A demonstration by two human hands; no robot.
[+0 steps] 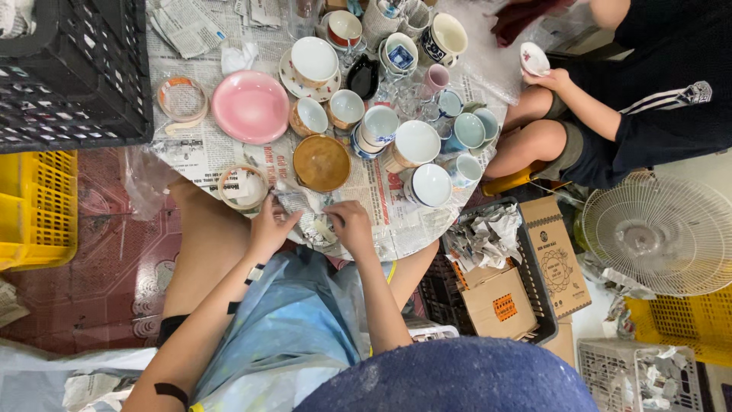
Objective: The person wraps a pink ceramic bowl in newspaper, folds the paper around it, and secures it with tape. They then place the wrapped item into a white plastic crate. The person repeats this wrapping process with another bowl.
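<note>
My left hand (268, 226) and my right hand (349, 224) both grip a small bundle wrapped in newspaper (306, 216), held low over my lap at the near edge of the spread newspaper (200, 152). Just beyond the bundle stands a brown bowl (321, 162). A tape roll (242, 186) lies beside my left hand. Farther out sit a pink plate (250, 106) and several white and patterned cups and bowls, such as a white bowl (431, 185).
Another person sits at the right holding a small bowl (533, 58). A black crate (72, 72) and a yellow crate (34, 206) stand at the left. A crate with crumpled paper and cardboard boxes (499, 301), plus a white fan (662, 233), are at the right.
</note>
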